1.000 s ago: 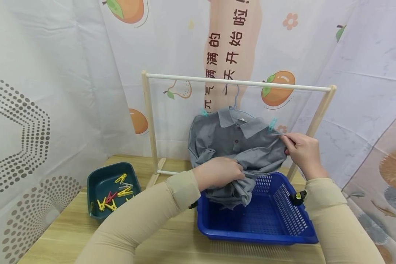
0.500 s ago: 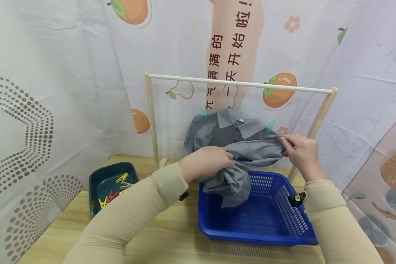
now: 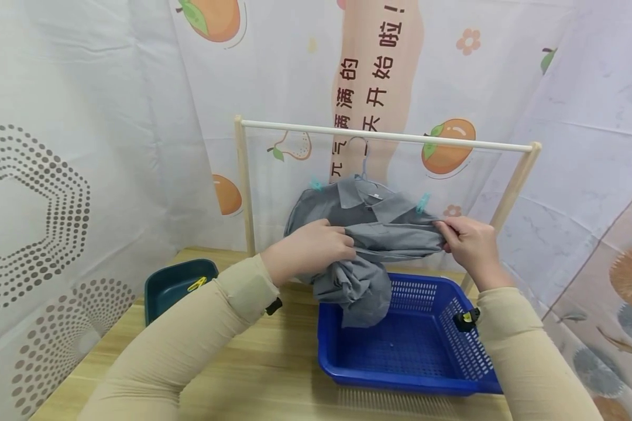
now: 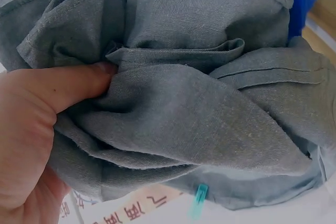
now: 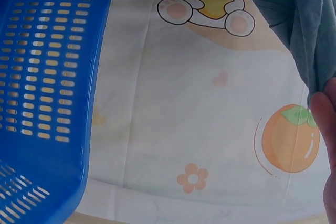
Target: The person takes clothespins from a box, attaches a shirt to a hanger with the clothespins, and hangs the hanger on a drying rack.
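Note:
A grey collared shirt [image 3: 395, 237] is on a light blue hanger [image 3: 364, 168], with a teal clothespin [image 3: 423, 203] near one shoulder and another teal clothespin [image 3: 316, 185] near the other. My left hand [image 3: 313, 248] grips bunched folds at the front of the shirt; the left wrist view shows its thumb pressed into the cloth. My right hand [image 3: 469, 242] pinches the shirt's edge by the right shoulder and holds it out sideways. The lower part of the shirt hangs in a bundle over the blue basket's back left.
Above the shirt runs the white bar [image 3: 305, 126] of a wooden rack. A blue perforated basket [image 3: 400, 380] stands below on the wooden table [image 3: 253, 356]. At left, partly behind my forearm, is a dark green bin [image 3: 160, 286] with a yellow clothespin [image 3: 197, 284].
My left hand has moved left and up with the gathered cloth, which is drawn across the shirt's front. My right hand keeps its pinch and has shifted slightly left. The hanger has swung left.

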Available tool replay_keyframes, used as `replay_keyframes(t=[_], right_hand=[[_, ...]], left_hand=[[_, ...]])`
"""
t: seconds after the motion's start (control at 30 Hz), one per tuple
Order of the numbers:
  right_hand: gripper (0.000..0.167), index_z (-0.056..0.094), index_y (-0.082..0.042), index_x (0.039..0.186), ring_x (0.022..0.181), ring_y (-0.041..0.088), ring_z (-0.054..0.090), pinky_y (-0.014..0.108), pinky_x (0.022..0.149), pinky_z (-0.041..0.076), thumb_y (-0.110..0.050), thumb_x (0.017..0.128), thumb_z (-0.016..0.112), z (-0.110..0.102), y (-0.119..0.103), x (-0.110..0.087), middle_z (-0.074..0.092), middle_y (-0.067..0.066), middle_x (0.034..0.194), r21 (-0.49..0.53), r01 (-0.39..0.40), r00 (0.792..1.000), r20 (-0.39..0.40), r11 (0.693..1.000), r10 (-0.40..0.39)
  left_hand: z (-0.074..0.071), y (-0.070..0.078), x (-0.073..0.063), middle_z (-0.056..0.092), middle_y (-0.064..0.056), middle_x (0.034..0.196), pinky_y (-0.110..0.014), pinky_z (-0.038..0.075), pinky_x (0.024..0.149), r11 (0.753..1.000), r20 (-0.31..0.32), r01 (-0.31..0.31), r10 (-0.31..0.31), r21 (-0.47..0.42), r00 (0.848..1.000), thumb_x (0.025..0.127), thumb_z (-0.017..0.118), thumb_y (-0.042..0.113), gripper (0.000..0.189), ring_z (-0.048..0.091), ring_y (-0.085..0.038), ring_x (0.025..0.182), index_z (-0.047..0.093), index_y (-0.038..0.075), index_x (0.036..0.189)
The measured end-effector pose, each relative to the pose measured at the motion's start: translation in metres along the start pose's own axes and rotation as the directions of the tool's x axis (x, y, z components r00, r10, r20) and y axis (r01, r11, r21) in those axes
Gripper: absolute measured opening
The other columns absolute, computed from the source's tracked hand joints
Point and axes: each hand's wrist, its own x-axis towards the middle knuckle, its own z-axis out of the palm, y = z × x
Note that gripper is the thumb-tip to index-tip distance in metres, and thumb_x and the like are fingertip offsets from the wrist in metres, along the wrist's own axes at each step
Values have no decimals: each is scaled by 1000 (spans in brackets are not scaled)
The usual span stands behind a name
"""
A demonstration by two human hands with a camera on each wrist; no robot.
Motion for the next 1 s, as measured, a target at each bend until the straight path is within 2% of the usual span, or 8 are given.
replay_keyframes(t=[0.23, 0.57, 0.83, 1.0], right_hand=[[5, 78, -8, 85, 46, 13, 57, 44, 53, 52, -8, 90, 76, 10, -9, 2, 61, -4, 53, 33, 13, 1000, -16, 999, -13], [6, 78, -8, 84, 46, 13, 57, 42, 50, 51, -9, 89, 78, 26, -23, 7, 61, -4, 54, 58, 36, 999, -33, 998, -34], [9, 78, -9, 83, 48, 14, 59, 43, 56, 54, -12, 92, 77, 37, -39, 14, 61, -5, 54, 113, -11, 1000, -6, 994, 12], [11, 78, -9, 82, 46, 12, 58, 41, 54, 53, -11, 92, 76, 43, -50, 18, 62, -4, 54, 133, -11, 1000, -16, 991, 13]], left_hand=[[0, -6, -17, 68, 12, 102, -36, 47, 71, 999, -2, 13, -13, -29, 1000, 96, 67, 1, 30, 60, -14, 100, 76, 28, 104], [-10, -19, -41, 68, 9, 101, -35, 45, 67, 1000, -15, 8, -8, -9, 1000, 94, 69, -1, 30, 61, -15, 100, 77, 26, 103], [-16, -32, -61, 68, 8, 100, -36, 47, 69, 1000, -46, 20, -20, 12, 999, 91, 70, -4, 30, 62, -16, 99, 77, 24, 99], [-20, -39, -73, 68, 7, 101, -39, 50, 76, 999, -35, 34, -34, -7, 999, 92, 71, -1, 26, 62, -17, 101, 76, 22, 101]])
